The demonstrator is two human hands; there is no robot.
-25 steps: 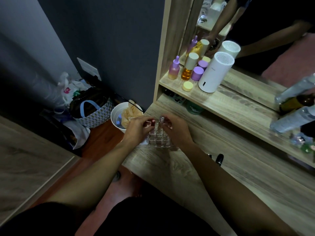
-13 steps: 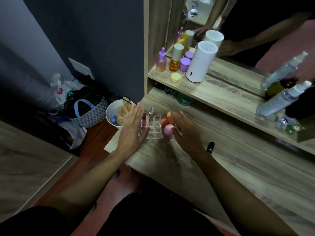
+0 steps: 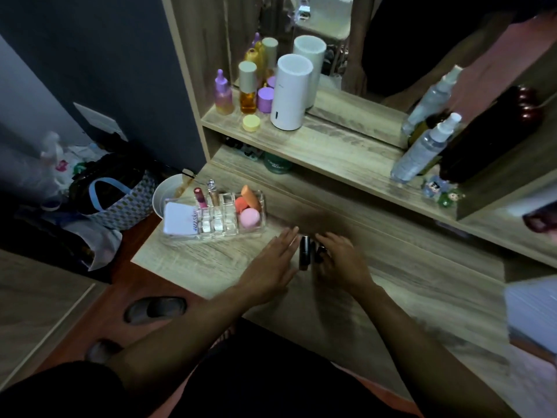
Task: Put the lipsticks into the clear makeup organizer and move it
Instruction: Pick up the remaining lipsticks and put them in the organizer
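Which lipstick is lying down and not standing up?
The black lipstick, flat on the desk between both hands. The pink one and the clear-capped one stand upright in the clear organizer.

wooden vanity top; organizer, lipsticks

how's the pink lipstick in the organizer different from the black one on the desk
The pink lipstick stands upright in a slot of the clear organizer; the black lipstick lies flat on the desk. The pink one has a pink body and is untouched; the black one is dark all over and sits between the left hand and right hand. Both are slim tubes.
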